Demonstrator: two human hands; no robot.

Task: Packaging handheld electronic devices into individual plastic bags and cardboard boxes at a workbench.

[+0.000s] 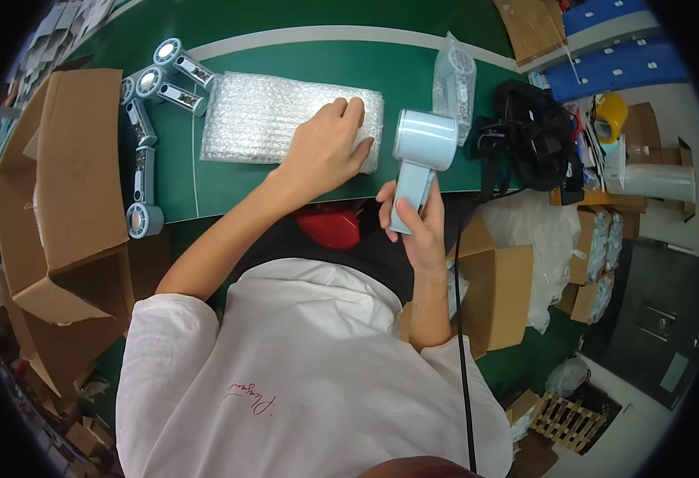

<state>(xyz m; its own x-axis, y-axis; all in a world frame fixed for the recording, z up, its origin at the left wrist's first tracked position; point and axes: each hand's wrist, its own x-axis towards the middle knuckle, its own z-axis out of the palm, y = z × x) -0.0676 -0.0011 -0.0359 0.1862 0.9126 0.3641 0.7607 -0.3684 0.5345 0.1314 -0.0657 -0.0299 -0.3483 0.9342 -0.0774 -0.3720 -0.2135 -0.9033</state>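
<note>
My right hand [423,227] is wrapped round the handle of a light blue handheld fan [427,142], held upright at the table's front edge with its round head at the top. My left hand [327,147] lies on the right part of a flat stack of clear bubble wrap bags [246,119]. Its fingers curl down onto the top bag, with the thumb near the bag's right edge; the fingertips are partly hidden. Beyond the held fan, another fan in a bubble wrap bag [454,84] lies on the green table [318,62].
Several unwrapped fans [144,171] lie along the table's left side, beside an open cardboard box [83,159]. Black straps and gear [529,135] sit at the right. A black cable [461,334] hangs down past my right arm, near another open box [509,295].
</note>
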